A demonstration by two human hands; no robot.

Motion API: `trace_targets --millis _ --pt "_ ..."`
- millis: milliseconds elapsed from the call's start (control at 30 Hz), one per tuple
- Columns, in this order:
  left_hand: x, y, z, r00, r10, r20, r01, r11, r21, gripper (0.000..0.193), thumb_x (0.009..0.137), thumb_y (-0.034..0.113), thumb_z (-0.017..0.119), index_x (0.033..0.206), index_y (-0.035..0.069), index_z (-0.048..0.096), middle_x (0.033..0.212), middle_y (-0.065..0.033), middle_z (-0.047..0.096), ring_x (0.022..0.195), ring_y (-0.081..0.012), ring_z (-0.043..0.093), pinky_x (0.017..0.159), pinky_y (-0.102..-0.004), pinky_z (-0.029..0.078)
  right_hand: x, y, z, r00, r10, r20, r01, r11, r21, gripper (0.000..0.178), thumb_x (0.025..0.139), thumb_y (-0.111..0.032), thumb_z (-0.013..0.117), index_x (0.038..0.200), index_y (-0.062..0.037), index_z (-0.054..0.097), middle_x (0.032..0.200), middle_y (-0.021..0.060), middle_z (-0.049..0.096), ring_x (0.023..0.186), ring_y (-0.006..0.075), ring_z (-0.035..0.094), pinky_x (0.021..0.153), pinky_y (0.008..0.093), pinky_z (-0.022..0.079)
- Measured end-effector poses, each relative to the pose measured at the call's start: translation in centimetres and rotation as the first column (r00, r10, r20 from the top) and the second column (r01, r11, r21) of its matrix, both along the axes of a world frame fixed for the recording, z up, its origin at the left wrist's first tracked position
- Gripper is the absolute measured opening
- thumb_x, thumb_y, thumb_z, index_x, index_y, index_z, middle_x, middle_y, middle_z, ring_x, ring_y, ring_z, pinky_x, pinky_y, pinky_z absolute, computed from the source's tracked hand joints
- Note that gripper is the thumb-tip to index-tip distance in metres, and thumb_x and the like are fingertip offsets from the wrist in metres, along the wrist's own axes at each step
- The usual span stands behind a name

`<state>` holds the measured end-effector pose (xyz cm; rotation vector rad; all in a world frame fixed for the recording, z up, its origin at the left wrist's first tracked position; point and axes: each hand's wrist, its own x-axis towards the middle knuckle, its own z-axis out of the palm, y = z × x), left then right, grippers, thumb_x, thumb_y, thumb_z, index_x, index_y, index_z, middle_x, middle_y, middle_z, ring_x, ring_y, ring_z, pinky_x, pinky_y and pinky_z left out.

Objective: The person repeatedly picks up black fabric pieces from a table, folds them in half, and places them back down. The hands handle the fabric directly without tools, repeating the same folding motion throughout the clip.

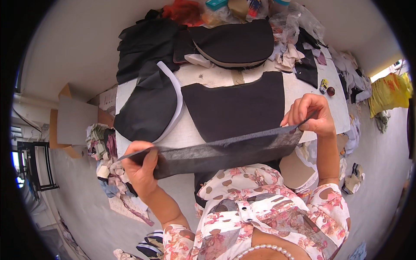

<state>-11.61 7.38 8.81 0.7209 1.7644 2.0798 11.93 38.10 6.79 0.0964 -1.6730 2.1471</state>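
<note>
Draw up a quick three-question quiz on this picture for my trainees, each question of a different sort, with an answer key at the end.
1. True or false: the left grip and the right grip both hold the same dark cloth strip.
2. Multiple choice: what colour is the curved edging on the rounded dark piece at the left of the table?
A) red
B) white
C) green
3. Fill in the blank: seen by the wearer, the yellow bag is off to the ____ of the table.

Key: 1. True. 2. B. 3. Right.
</note>
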Motion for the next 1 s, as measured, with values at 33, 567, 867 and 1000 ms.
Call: trace_targets --millis 33,567,867,1000 --pt "-0.7 0.8 -1.0 0.998 -0.065 0.027 0.064 0.998 0.03 0.013 0.085 0.006 0.069 0.089 0.0 0.059 0.077 -0.0043 0.061 0.06 -0.0094 0.055 0.054 -0.022 0.044 0.4 0.4 -0.2 0.999 -0.044 0.012 0.044 0.999 -0.016 0.018 0.075 -0.001 0.072 0.087 -0.0006 0.058 0.079 0.0109 0.065 0.072 0.0194 0.067 0.07 0.0322 0.056" --pt "-3.7 10.3 -11.5 0.996 0.032 -0.081 -0.054 0.956 -0.288 0.019 0.089 0.018 0.071 0.087 -0.001 0.066 0.073 0.0046 0.058 0.067 -0.0041 0.047 0.061 -0.0193 0.038 -0.7 6.6 -6.7 0.798 -0.43 0.422 0.379 0.903 0.203 0.015 0.088 -0.017 0.066 0.088 -0.0027 0.061 0.071 -0.0005 0.06 0.062 0.0071 0.057 0.058 0.0202 0.046" --pt "-0.9 8.1 -7.3 0.814 -0.057 -0.578 -0.046 0.986 -0.161 0.012 0.079 0.0 0.074 0.089 -0.001 0.068 0.077 -0.0057 0.063 0.066 -0.0093 0.055 0.059 -0.0217 0.041 -2.0 3.4 -4.6 0.785 -0.604 -0.134 0.328 0.224 0.918 0.059 0.065 -0.022 0.082 0.117 -0.0068 0.06 0.116 0.0101 0.06 0.105 0.0291 0.057 0.089 0.0369 0.048" --pt "1.4 6.9 -3.1 0.676 -0.125 -0.727 0.133 0.99 -0.046 0.017 0.066 0.0 0.077 0.082 0.002 0.071 0.076 -0.0095 0.066 0.062 -0.0194 0.06 0.054 -0.0266 0.043 -3.9 1.7 -2.3 0.956 -0.291 -0.03 0.135 0.345 0.929 0.079 0.063 -0.023 0.083 0.134 -0.0106 0.051 0.126 0.0103 0.055 0.125 0.0325 0.046 0.1 0.0412 0.038"
